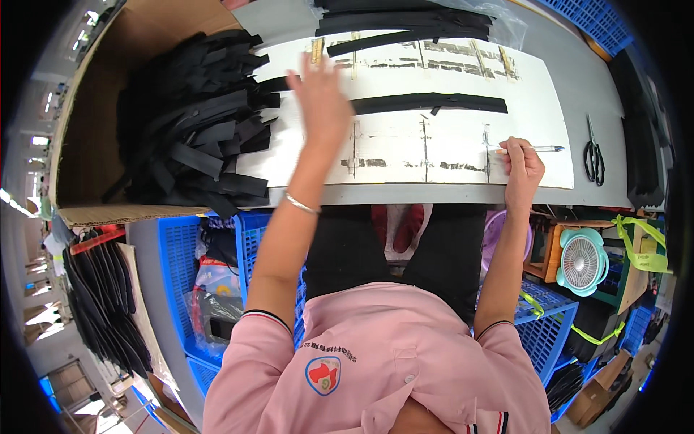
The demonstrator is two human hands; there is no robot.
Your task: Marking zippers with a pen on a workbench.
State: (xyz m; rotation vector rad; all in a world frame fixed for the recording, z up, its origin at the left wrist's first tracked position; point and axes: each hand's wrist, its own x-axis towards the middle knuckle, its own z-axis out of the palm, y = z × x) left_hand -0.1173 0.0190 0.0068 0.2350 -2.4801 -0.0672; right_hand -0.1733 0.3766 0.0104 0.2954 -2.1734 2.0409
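Observation:
My left hand reaches over the white board, fingers spread and slightly blurred. A black fabric strip with a small tab on its lower edge lies lengthwise on the board, its left end beside that hand. Whether the hand touches it, I cannot tell. My right hand, near the board's right end, closes on a slim pen pointing left at a dark vertical mark. Several dark marks line the board. Another black strip lies along its far edge.
A cardboard box at left holds a heap of black strips. Black scissors lie on the grey table at right. More strips are stacked at the back. Blue crates and a small fan sit below the table.

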